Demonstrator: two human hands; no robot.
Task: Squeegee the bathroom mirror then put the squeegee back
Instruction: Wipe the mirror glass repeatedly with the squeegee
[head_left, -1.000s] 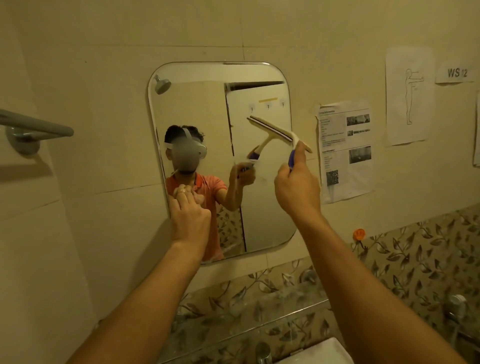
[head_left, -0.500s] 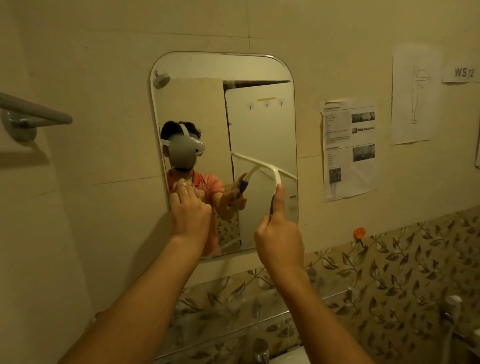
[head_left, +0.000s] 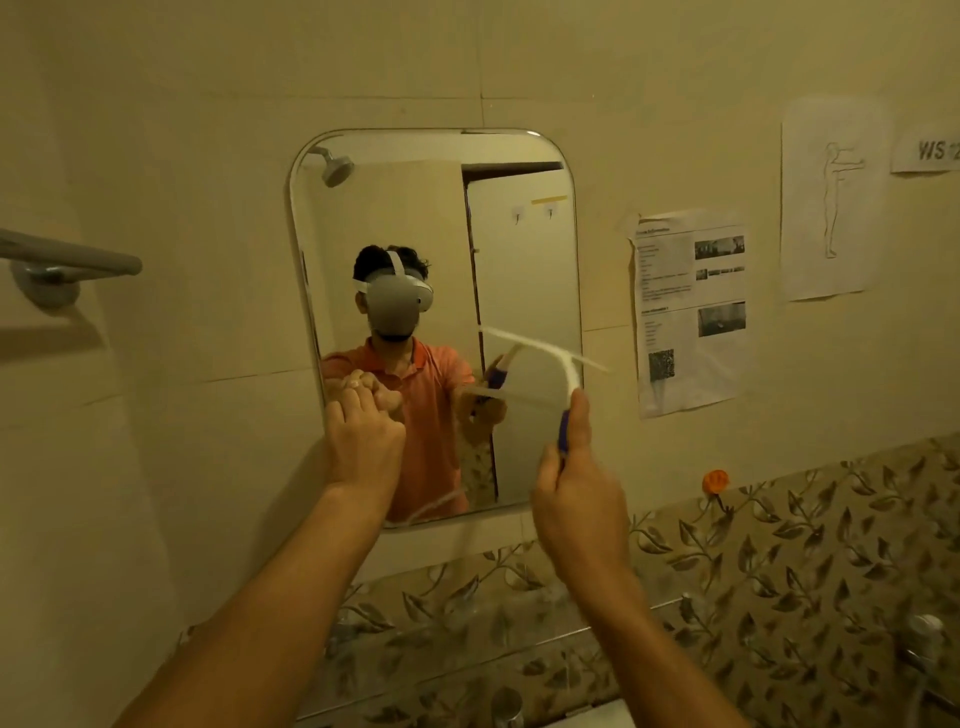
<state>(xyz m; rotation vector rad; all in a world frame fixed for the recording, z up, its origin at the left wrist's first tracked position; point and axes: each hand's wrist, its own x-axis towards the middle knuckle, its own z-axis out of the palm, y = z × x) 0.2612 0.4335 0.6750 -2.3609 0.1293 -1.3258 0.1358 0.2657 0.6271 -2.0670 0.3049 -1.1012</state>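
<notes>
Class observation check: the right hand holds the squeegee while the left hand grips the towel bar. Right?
No. The head view shows the left hand touching the mirror, not the towel bar; the right hand does hold the squeegee.

Both bare forearms reach up and forward from the lower edge of the head view, elbows out of sight. The left hand (head_left: 363, 441), its back to the camera, rests its fingertips on the lower left of the mirror (head_left: 415, 208), wrist nearly straight. The right hand (head_left: 576, 488), raised to about the same height and well apart from it, grips the squeegee (head_left: 563, 431) by its blue handle, one finger stretched up along it.
</notes>
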